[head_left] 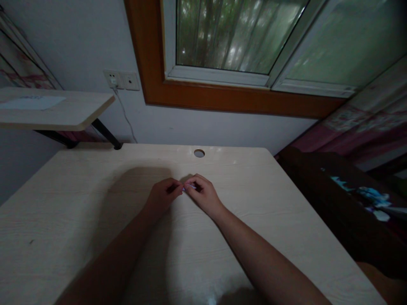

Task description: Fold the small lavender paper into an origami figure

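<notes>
Raised shelf (90, 106) above table's (254, 182) back left corner. Left hand (160, 195), near middle of back edge, thumb and fingertips pinched on left end of small pale object (192, 186). Object sits between both hands, mostly hidden; probably light, thin, easily creased, best taken by its ends. Right hand (206, 195) pinches right end. Beyond right edge, dark furniture (318, 182).

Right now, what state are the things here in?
Small item: held, mostly hidden
Left hand: pinching it
Right hand: pinching it
Left socket: plug in
Right socket: nothing plugged in
Cord: hanging
Paper: flat on shelf
Window: can't tell if fully shut
Right curtain: drawn aside
</notes>
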Demonstrator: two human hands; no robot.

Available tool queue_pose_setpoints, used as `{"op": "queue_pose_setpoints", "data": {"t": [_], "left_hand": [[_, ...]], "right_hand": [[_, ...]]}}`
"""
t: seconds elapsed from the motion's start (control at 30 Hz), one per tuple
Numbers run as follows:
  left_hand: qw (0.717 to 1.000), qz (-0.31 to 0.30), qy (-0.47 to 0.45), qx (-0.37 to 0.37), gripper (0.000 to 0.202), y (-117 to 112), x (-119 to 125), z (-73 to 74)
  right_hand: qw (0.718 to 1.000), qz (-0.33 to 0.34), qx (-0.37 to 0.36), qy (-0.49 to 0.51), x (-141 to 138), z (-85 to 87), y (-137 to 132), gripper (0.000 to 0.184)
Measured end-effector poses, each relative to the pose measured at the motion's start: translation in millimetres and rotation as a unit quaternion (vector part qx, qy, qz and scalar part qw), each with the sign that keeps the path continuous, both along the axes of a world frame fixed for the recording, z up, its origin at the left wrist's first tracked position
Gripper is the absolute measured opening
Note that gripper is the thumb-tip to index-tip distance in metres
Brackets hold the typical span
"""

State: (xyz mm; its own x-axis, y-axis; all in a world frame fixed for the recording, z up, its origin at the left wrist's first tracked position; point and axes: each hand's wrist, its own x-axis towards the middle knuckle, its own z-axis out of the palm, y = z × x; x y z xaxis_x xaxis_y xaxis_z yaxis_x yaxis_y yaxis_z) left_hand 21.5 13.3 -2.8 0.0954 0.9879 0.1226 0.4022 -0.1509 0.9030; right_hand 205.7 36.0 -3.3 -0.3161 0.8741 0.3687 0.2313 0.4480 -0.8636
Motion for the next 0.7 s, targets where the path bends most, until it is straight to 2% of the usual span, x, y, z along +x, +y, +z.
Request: {"op": "queue_pose_setpoints", "data": {"t": [0.23,0.7], "left_hand": [[0.998,0.013,0.053,0.039,0.016,-2.1,1.9,7.1],[0.998,0.016,0.056,0.025,0.016,-2.8,3.1,8.9]], "right_hand": [[1.000,0.000,0.003,-0.016,-0.9,-0.8,0.4,0.006],[1.000,-0.005,-0.010,-0.006,-1.3,0.6,0.1,0.007]]}}
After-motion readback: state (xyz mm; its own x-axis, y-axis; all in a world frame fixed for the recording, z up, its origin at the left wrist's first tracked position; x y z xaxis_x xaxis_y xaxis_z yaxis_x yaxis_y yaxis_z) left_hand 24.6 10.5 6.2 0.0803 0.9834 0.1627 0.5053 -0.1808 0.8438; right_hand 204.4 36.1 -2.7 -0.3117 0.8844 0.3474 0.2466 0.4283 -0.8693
